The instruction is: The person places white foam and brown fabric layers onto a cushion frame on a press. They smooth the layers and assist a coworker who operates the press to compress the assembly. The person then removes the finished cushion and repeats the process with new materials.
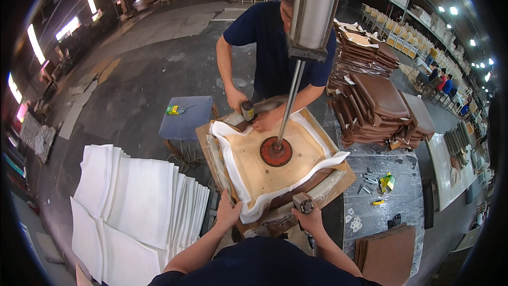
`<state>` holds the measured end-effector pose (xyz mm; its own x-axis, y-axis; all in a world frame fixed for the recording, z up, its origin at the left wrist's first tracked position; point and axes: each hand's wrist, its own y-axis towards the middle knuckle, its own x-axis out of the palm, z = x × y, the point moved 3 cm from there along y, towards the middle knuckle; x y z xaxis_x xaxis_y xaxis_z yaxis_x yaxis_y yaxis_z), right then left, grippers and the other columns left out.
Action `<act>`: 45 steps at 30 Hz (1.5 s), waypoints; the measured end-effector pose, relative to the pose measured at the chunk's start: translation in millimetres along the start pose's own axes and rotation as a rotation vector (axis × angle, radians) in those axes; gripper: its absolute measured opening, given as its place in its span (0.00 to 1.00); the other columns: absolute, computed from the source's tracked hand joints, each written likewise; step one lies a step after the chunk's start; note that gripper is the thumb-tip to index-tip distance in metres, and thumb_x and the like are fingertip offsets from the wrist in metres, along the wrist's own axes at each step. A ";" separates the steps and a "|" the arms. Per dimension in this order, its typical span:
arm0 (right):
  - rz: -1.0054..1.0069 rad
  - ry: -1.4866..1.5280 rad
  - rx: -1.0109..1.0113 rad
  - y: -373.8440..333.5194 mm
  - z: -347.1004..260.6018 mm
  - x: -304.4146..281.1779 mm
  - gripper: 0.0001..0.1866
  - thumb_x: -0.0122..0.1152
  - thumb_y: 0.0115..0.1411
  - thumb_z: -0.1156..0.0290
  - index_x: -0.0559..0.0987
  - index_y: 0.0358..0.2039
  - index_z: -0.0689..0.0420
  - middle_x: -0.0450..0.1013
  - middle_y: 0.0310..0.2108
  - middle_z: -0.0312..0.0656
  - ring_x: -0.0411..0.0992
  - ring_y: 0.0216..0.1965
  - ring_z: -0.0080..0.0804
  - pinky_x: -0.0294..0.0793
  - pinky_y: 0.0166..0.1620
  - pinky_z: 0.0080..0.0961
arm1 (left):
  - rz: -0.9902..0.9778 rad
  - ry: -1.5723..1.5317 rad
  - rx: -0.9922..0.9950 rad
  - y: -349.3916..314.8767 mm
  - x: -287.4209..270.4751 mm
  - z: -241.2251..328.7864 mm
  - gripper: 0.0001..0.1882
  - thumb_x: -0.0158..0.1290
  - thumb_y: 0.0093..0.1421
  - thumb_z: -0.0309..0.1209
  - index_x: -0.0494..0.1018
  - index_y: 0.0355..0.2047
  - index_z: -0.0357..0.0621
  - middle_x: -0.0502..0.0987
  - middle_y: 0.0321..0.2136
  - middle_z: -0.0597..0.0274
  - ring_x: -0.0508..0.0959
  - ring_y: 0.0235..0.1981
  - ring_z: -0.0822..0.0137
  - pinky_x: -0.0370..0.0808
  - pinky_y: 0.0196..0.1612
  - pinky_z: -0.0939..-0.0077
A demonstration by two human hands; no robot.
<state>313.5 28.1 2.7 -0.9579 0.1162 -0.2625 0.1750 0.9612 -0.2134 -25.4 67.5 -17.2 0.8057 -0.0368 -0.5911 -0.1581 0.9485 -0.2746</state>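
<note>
In front of me a wooden seat panel (248,151) lies in a frame, with white padding (254,211) and brown upholstery (301,186) around its edges. A red round press foot (276,152) on a metal rod bears down on the panel. My left hand (229,212) grips the padding's edge at the near left corner. My right hand (312,221) is wrapped around a staple gun (304,203) beside the near edge. Across from me, a co-worker holds another staple gun (247,110) at the far edge, the other hand (267,121) pressing on the panel.
White padding sheets (137,196) are stacked at left. A small stool (185,119) with a box on it stands beyond them. To the right, a plastic-covered table (386,206) carries staple strips (369,180), brown sheets (386,251) and piled brown seat covers (375,106). The press cylinder (316,10) hangs overhead.
</note>
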 end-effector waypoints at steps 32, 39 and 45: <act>-0.004 -0.120 -0.177 -5.3 -18.0 -10.3 0.37 0.83 0.58 0.72 0.79 0.68 0.55 0.85 0.53 0.46 0.83 0.54 0.32 0.81 0.58 0.32 | 0.103 -0.090 0.001 -13.0 4.9 1.2 0.44 0.64 0.67 0.38 0.60 0.79 0.38 0.79 0.32 0.56 0.81 0.33 0.60 0.80 0.42 0.61; 0.010 -0.142 -0.202 -6.9 -17.1 -11.8 0.38 0.84 0.57 0.69 0.79 0.68 0.54 0.86 0.52 0.49 0.85 0.54 0.39 0.83 0.57 0.36 | 0.163 -0.084 -0.030 -22.4 9.6 5.3 0.22 0.64 0.66 0.40 0.77 0.54 0.37 0.83 0.33 0.48 0.85 0.36 0.48 0.81 0.44 0.52; -0.019 -0.125 -0.187 -8.5 -21.4 -11.7 0.38 0.85 0.57 0.69 0.79 0.68 0.52 0.86 0.51 0.48 0.85 0.54 0.37 0.83 0.57 0.36 | 0.083 -0.009 0.047 -9.1 3.4 1.4 0.18 0.63 0.66 0.42 0.81 0.38 0.36 0.85 0.33 0.44 0.86 0.38 0.43 0.82 0.45 0.52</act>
<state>318.4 23.9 27.7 -0.9230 0.0772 -0.3769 0.1012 0.9939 -0.0443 -20.5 59.2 -15.6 0.7957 0.0454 -0.6039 -0.1980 0.9619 -0.1885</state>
